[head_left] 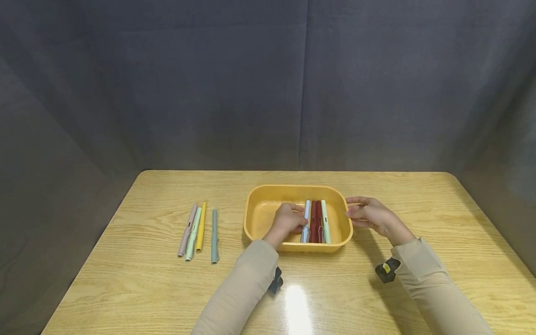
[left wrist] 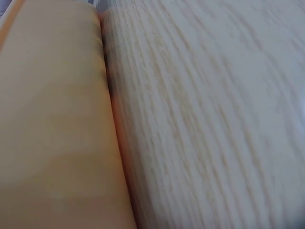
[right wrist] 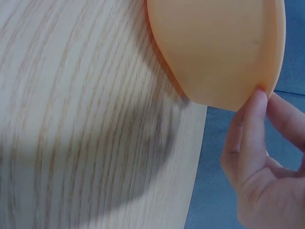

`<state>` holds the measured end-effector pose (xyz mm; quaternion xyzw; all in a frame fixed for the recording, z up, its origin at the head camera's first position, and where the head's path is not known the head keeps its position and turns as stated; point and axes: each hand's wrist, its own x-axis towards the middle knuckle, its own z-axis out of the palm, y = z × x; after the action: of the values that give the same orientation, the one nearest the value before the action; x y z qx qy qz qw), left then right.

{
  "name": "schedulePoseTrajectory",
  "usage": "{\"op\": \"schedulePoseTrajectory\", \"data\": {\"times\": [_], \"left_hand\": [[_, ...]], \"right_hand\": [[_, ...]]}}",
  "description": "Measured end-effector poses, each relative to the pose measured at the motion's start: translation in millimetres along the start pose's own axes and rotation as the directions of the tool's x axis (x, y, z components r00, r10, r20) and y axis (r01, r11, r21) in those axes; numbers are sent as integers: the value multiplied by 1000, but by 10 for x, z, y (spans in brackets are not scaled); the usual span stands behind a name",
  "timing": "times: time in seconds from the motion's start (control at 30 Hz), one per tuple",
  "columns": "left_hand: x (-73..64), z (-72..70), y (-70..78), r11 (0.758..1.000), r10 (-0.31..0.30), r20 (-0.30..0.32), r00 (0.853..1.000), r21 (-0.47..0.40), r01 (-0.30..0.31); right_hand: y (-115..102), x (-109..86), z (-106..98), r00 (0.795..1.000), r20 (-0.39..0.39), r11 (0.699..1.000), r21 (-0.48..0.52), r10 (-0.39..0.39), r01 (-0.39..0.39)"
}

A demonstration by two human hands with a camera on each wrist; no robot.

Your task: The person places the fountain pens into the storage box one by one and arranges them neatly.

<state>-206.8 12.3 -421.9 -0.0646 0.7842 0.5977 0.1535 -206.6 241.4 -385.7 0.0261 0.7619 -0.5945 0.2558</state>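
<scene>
The tray (head_left: 293, 187) sits on the table (head_left: 125, 279), near the far edge and slightly right of the middle, with the curtain (head_left: 217, 93) behind the table. In the tray, right of its centre, four pens (head_left: 314, 221) lie side by side, running front to back. The left hand (head_left: 286, 219) is inside the tray, over its near wall, its fingers against the leftmost of these. The right hand (head_left: 372, 216) is at the tray's right wall, fingers on the rim. Left of the tray lie three pens (head_left: 202, 226) close together, and between them and the tray, a single pen (head_left: 215, 236)
</scene>
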Motion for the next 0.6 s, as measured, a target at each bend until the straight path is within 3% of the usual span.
{"op": "schedulePoseTrajectory", "data": {"times": [0.3, 0.6], "left_hand": [[-12, -8, 45, 993, 38, 68, 997, -118, -29], [-98, 60, 191, 983, 116, 165, 979, -161, -89]], "right_hand": [[0, 4, -8, 1000, -18, 1000, 7, 13, -13], [8, 4, 8, 1000, -26, 1000, 15, 12, -11]]}}
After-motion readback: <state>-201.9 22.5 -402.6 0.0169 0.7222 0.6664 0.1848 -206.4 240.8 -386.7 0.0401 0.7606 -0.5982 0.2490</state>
